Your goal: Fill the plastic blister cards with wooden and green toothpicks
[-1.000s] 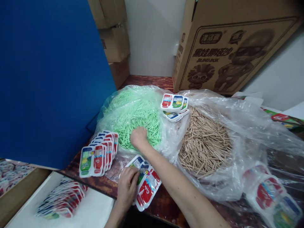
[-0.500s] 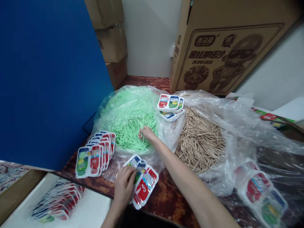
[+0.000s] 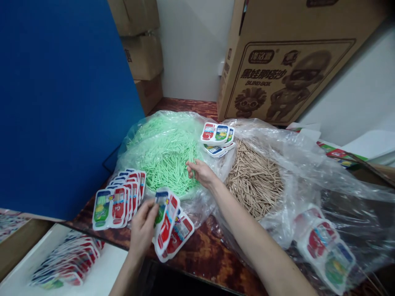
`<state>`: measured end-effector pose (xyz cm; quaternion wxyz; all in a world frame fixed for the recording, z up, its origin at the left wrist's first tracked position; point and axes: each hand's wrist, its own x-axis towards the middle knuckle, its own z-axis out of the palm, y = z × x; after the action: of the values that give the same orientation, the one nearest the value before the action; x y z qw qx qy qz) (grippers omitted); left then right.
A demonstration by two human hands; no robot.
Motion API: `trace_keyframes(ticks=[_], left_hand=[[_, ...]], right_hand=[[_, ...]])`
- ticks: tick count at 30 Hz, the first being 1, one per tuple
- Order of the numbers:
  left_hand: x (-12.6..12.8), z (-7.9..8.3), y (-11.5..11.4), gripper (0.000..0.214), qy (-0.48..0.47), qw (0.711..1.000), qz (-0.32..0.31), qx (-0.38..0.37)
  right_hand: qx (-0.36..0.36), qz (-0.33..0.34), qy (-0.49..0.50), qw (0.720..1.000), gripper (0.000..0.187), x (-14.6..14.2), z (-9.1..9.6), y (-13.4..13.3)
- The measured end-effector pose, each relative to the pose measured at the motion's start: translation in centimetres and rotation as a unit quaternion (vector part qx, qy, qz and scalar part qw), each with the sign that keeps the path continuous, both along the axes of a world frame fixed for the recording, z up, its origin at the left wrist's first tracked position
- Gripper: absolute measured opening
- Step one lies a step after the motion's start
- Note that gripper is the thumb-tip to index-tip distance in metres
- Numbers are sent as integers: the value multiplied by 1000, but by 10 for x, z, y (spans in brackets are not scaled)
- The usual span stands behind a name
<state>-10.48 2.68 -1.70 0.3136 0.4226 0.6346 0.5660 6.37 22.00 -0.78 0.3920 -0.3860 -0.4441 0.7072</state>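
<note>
My left hand (image 3: pixel 143 222) pinches the left edge of a blister card (image 3: pixel 166 220) printed with red and green bottles, holding it raised and tilted. Beneath it, another such card (image 3: pixel 182 234) lies at the table edge. My right hand (image 3: pixel 200 172) is over the right side of the pile of thin green sticks (image 3: pixel 168 164), its fingers closed; a bit of green shows at the fingertips, how many sticks I cannot tell. A fanned row of the same cards (image 3: pixel 119 201) lies left of the pile.
Brown sticks (image 3: pixel 256 181) fill a clear plastic bag (image 3: pixel 293 164) on the right. More cards (image 3: pixel 216 135) rest between the bags, others (image 3: pixel 327 246) at lower right, and several in a white box (image 3: pixel 108 255) below. A blue panel (image 3: pixel 61 102) and a large carton (image 3: pixel 286 78) stand behind.
My left hand has lifted the top card off the one beneath and tilted it. My right hand has drawn back slightly right from the green sticks. The view has shifted a little.
</note>
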Motion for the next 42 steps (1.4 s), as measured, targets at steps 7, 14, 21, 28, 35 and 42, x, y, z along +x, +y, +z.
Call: trace_keyframes(ticks=[7, 14, 21, 28, 35, 42], left_hand=[[4, 33, 68, 27, -297, 953, 32, 40], [13, 33, 104, 24, -304, 951, -16, 55], [19, 17, 54, 35, -345, 938, 13, 6], [29, 4, -11, 33, -389, 913, 19, -121], [39, 19, -16, 39, -374, 919, 29, -124], [47, 23, -25, 35, -356, 929, 17, -96]], right_hand=[[-19, 39, -60, 997, 25, -5, -16, -15], [-5, -1, -58, 998, 28, -10, -31, -27], [15, -46, 15, 999, 23, 8, 11, -35], [164, -38, -140, 976, 9, 53, 13, -148], [194, -87, -228, 950, 15, 62, -43, -213], [209, -84, -219, 949, 18, 70, -43, -218]])
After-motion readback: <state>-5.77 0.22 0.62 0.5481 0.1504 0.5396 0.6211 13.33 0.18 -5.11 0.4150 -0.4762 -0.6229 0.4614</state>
